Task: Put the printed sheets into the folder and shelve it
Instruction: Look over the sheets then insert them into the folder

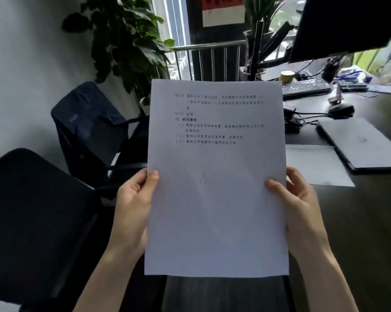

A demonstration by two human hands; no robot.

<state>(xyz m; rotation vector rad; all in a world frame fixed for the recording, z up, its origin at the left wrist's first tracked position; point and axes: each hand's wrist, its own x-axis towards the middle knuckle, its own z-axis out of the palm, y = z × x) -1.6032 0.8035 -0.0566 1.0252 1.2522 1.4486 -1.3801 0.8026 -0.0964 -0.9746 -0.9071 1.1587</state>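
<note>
While both hands hold it up in front of the camera, the printed sheet (pixel 217 199) stands nearly upright, with lines of text on its upper half and blank paper below. The left hand (pixel 133 199) grips the sheet's left edge, thumb on the front and the other fingers (pixel 142 176) hidden behind the paper. The right hand (pixel 296 203) grips the right edge the same way, its thumb pressed on the front. Whether more than one sheet is held cannot be told.

To the right lies a dark tabletop (pixel 370 221). On it, well apart from the held sheet, a grey folder (pixel 361 145) lies flat and closed, overlapping a white sheet (pixel 316 167) just beside it. Farther back are a keyboard (pixel 306 87), a mouse (pixel 341 110) and a monitor (pixel 347 25). To the left stand two dark chairs (pixel 32 221), with a plant (pixel 127 41) behind them.
</note>
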